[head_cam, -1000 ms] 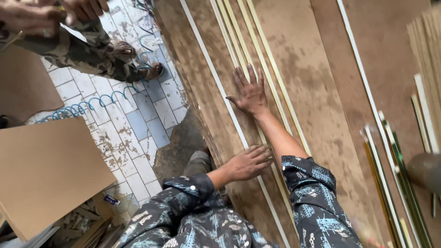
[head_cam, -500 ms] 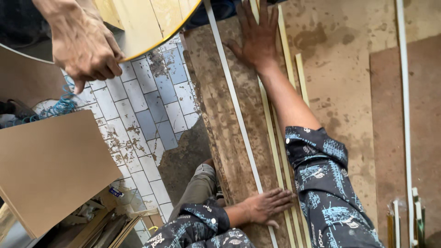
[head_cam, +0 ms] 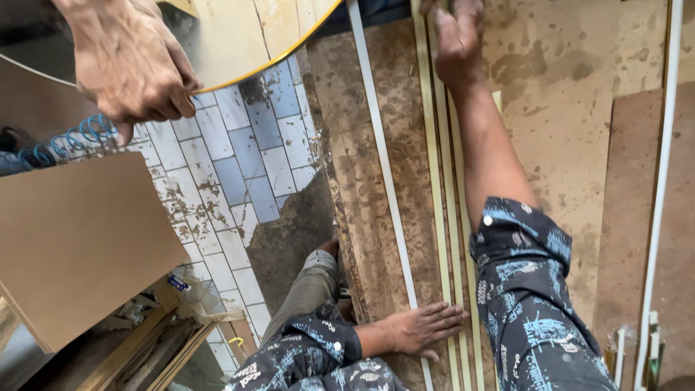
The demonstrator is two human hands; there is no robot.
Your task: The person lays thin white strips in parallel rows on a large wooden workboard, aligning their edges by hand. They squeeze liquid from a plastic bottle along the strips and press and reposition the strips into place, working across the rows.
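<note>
Several long, thin yellow-green edging strips lie side by side along a stained brown board, next to a white strip. My right hand is stretched far out and lies flat on the yellow strips at the top edge, its fingertips partly cut off by the frame. My left hand rests flat, fingers apart, on the board close to me and touches the same strips. Neither hand grips anything.
Another person's hand at top left holds a round pale wooden panel with a yellow rim. Below it are a tiled floor, a blue coiled hose, a brown sheet and wood scraps. More boards and white strips lie at right.
My right hand has reached farther out along the yellow strips. My left hand has stayed flat near me. The other person's hand and round panel now sit larger at top left.
</note>
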